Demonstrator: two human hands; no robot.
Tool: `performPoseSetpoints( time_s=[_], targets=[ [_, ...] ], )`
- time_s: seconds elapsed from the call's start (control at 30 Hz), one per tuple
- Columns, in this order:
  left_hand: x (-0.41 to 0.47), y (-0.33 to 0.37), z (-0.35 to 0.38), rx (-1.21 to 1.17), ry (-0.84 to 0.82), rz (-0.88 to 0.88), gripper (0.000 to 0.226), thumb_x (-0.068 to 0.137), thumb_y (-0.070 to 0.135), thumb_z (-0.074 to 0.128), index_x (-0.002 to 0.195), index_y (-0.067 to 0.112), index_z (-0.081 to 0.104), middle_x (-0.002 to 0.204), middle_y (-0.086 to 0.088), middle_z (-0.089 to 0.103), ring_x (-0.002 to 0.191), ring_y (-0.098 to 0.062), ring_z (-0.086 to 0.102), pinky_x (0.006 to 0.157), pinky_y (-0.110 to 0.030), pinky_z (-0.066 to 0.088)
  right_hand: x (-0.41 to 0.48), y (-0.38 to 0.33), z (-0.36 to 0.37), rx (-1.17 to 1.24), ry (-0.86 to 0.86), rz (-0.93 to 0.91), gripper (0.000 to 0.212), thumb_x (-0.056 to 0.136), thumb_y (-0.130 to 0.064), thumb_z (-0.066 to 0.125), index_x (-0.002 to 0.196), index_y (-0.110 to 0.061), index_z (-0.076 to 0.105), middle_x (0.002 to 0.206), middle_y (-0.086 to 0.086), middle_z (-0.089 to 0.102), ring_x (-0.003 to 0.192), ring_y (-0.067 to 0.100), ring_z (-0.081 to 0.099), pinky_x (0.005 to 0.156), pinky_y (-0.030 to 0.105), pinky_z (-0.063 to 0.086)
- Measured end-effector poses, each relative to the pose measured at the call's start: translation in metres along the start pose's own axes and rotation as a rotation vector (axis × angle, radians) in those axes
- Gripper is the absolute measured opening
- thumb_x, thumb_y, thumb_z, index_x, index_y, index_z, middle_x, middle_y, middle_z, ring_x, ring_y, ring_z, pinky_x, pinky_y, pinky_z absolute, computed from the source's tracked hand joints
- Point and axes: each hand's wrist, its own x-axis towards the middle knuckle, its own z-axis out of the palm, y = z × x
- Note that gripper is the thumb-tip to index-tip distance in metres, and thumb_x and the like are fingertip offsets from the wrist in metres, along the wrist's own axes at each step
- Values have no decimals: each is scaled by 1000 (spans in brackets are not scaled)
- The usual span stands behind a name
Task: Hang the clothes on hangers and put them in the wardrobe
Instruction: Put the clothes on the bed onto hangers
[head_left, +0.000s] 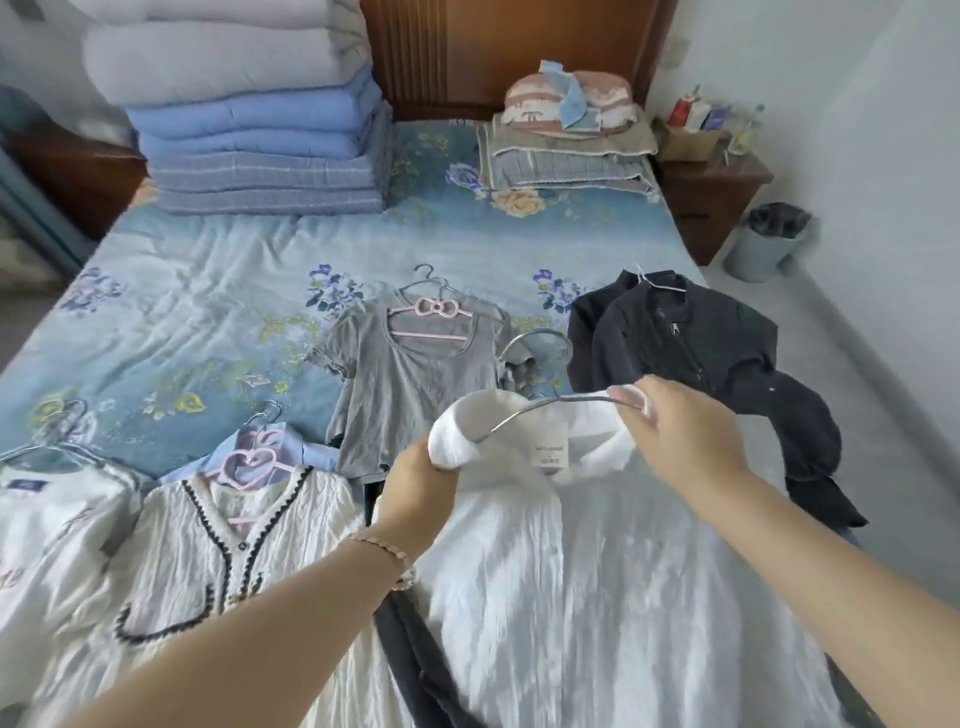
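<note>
Two hands are working over a white garment that is lying spread across the near end of the bed, its collar and label facing up. The left hand, with a beaded bracelet on its wrist, is clenching a bunched shoulder of the white cloth, which is sitting over one end of a metal hanger. The right hand is pinching the hanger's other end together with a bit of white fabric, just above the collar. The hanger's wire is showing bare between the two hands.

Several clothes are lying on hangers around it. A grey T-shirt is resting just beyond the hands on a pink bow hanger. A black jacket is sprawling to the right, one sleeve trailing toward the bed's edge. To the left, a cream cardigan with dark trim is lying on a pink heart hanger, partly covering a light blue shirt, and a white printed tee is lying at the far left. Something dark is poking out from under the white garment.

Folded quilts are sitting stacked by the wooden headboard, with a pillow on folded bedding nearby. A nightstand and a bin are standing beside the bed.
</note>
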Motion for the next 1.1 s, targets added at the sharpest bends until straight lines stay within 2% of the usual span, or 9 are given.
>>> performPoseSetpoints(
  time_s=[0.07,0.17,0.3,0.4,0.63,0.77,0.87,0.93,1.1],
  targets=[
    [-15,2,-24,-97,-36,-1,34,91,14,56,62,28,47,63,10,49,62,-13,47,51,-18,32,2,-29,-27,-147,185,-129,46,88,-46,48,58,-17,29,45,-3,33,42,29,46,43,18,8],
    [-29,14,-66,-232,-27,43,35,88,7,61,57,21,50,60,6,50,65,-14,46,46,-13,34,10,-85,-68,-303,362,-249,43,86,-38,46,51,-16,36,43,5,46,32,25,44,50,13,0],
    [-46,46,-132,-321,67,128,11,88,17,64,91,6,65,82,-4,58,80,-18,54,63,-24,36,25,-157,-128,-403,554,-272,41,83,-37,51,50,-13,48,46,4,50,35,25,50,47,15,12],
    [-64,69,-189,-330,102,186,28,88,24,63,105,2,64,89,-8,57,87,-26,58,69,-28,36,28,-210,-176,-457,619,-264,29,73,-29,70,52,-15,55,47,1,53,37,24,53,45,15,20],
    [-106,70,-313,-48,201,385,31,93,33,54,73,10,53,72,-8,52,77,-25,46,61,-32,30,-4,-313,-262,-311,789,-246,44,86,-41,48,52,-12,47,46,2,47,36,24,45,47,14,2],
    [-121,34,-363,248,260,408,33,94,23,39,65,8,45,62,-3,43,75,-27,41,60,-32,28,-40,-336,-268,-244,524,-193,43,97,-43,39,68,-12,44,63,3,46,59,26,42,46,23,16],
    [-143,15,-387,352,267,413,36,90,23,33,56,13,38,61,-5,43,72,-27,41,64,-30,30,-67,-346,-266,-154,310,-158,47,95,-38,45,55,-13,37,56,0,41,62,29,47,56,26,32],
    [-156,0,-400,380,235,368,34,87,28,41,55,15,41,60,-3,45,71,-27,46,64,-29,35,-80,-351,-261,-129,153,-164,48,92,-34,47,49,-17,33,54,1,39,58,26,46,53,25,30],
    [-190,-39,-417,634,224,167,48,92,49,39,97,8,64,103,-11,60,100,-31,58,78,-28,38,-108,-370,-241,-215,-188,-226,46,90,-34,49,50,-17,35,55,2,40,58,23,42,47,27,23]
  ],
)
